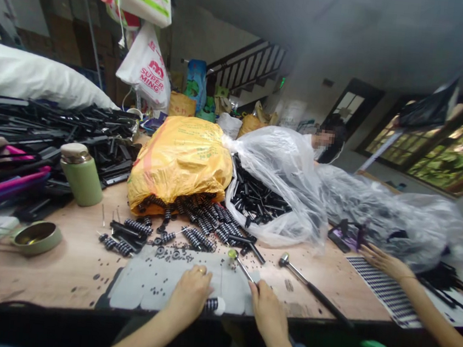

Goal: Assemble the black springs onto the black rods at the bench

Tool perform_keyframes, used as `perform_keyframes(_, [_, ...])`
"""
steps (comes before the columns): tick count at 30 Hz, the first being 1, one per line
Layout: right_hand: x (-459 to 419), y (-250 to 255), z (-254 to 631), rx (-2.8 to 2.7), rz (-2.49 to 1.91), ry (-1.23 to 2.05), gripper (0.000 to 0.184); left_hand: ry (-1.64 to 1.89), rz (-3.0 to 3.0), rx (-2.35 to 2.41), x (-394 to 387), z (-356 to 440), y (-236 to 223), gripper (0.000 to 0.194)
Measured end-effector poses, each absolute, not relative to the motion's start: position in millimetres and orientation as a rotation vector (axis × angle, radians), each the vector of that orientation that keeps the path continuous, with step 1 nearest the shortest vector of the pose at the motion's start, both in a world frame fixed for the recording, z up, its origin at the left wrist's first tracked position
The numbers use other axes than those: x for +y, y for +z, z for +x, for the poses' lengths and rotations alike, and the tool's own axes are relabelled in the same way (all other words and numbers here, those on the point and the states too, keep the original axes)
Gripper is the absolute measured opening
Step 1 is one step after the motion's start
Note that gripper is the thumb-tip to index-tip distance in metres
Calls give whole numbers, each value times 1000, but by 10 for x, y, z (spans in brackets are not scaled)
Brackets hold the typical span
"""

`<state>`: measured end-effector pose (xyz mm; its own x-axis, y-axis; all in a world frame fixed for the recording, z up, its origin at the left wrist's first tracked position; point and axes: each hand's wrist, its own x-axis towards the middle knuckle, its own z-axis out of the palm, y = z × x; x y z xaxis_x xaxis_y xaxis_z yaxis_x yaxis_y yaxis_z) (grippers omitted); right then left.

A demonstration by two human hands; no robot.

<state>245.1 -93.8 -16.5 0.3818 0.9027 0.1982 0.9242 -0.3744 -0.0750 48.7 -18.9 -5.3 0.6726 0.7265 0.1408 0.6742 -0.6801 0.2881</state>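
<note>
My left hand [189, 295] is curled into a fist on a grey mat [149, 286] at the table's near edge, gripping a small black ribbed part [213, 304] with a white end that sticks out to the right. My right hand [267, 308] is closed round the handle of a thin tool [241, 264] whose round yellowish head lies on the mat's far side. Several black ribbed parts [197, 222] spill from a yellow bag [181, 160] just beyond the mat.
A hammer [310, 287] lies right of my hands. Another person's hand [383, 261] rests on a striped sheet at the right. A clear bag of black tubes [280, 184], a green flask [80, 174], a small bowl [36, 237] and stacked black strips [54, 127] crowd the table.
</note>
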Motion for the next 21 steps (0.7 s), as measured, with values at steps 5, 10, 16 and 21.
perform_keyframes(5, [-428, -165, 2273, -1759, -2183, -152, 16, 342, 2753, 971, -214, 383, -225, 19])
perform_keyframes(10, [327, -41, 1876, -1848, -2009, 40, 17, 586, 2609, 893, -367, 264, -363, 24])
perform_keyframes(16, [146, -86, 1720, -1792, -1966, 174, 18, 1085, 1516, 1212, 91, 154, -146, 45])
perform_keyframes(21, [-233, 32, 1644, -1874, -1737, 334, 18, 1213, 715, 946, 275, 365, 56, 53])
